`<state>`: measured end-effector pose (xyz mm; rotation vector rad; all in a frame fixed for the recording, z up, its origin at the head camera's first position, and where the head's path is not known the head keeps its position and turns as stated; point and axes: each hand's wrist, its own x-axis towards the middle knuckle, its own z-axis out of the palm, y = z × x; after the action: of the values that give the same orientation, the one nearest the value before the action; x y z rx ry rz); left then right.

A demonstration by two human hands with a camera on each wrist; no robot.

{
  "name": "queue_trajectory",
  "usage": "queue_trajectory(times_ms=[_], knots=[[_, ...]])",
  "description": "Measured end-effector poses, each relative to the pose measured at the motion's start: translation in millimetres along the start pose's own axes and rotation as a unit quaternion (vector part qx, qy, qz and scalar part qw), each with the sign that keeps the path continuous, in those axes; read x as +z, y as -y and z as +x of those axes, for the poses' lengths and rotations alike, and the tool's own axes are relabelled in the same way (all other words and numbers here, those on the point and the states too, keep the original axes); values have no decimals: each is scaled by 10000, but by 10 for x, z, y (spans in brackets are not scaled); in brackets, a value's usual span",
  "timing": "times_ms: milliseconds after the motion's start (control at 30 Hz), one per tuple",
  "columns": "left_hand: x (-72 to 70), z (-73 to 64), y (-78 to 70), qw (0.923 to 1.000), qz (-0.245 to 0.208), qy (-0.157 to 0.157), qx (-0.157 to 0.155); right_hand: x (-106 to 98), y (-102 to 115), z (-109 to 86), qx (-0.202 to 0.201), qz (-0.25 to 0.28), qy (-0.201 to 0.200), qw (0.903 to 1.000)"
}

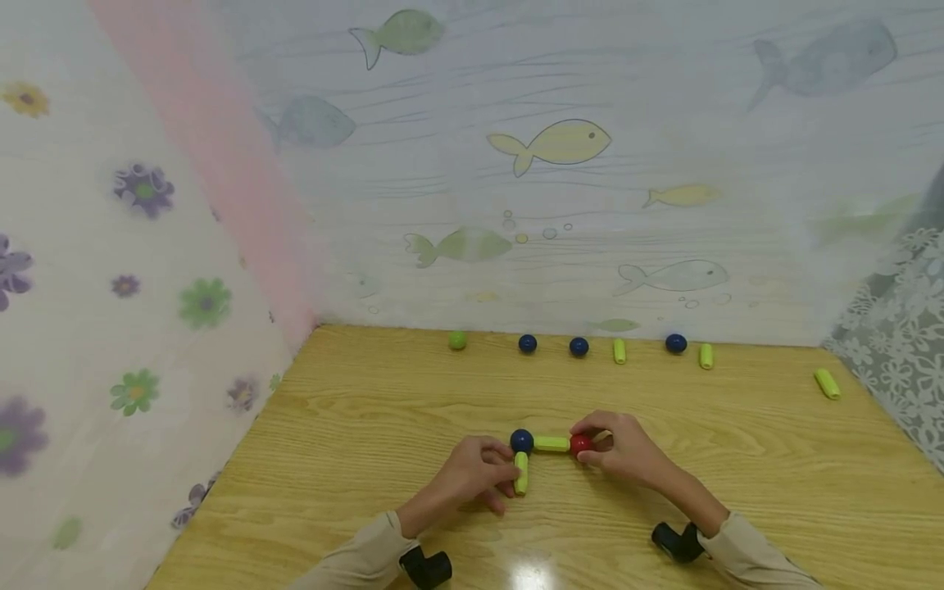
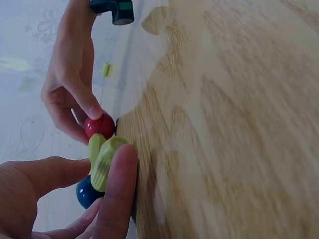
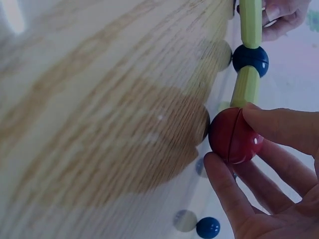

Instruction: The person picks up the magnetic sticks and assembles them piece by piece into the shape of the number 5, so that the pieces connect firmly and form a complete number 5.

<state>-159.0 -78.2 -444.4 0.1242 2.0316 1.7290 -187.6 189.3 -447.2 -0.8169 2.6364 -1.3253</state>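
On the table, a dark blue ball (image 1: 521,441) joins two yellow-green rods at a right angle. One rod (image 1: 551,443) runs right to a red ball (image 1: 581,446); the other rod (image 1: 521,474) points toward the person. My left hand (image 1: 475,471) pinches this nearer rod between thumb and finger, as the left wrist view shows. With thumb and fingertips, my right hand (image 1: 623,449) grips the red ball (image 3: 235,135), which has a seam around it. The red ball meets the rod's end in the right wrist view.
Along the back edge, by the fish-patterned wall, lie a green ball (image 1: 457,339), several blue balls (image 1: 527,343) and two yellow-green rods (image 1: 619,351). Another rod (image 1: 828,383) lies at the far right. Lace fabric (image 1: 896,352) hangs along the right side.
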Motion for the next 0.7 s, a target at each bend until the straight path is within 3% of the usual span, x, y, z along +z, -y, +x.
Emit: queue_trajectory(times_ms=[167, 367, 500, 700], knots=[[-103, 28, 5, 9997, -24, 31, 237, -9, 6, 10, 9, 39, 24, 10000], [-331, 109, -10, 9986, 97, -8, 527, -1, 26, 31, 40, -233, 56, 9997], [-519, 194, -59, 9963, 310, -253, 755, 26, 48, 54, -60, -721, -17, 9974], [-810, 392, -144, 9930, 133, -758, 898, 106, 57, 90, -416, -1241, -233, 9911]])
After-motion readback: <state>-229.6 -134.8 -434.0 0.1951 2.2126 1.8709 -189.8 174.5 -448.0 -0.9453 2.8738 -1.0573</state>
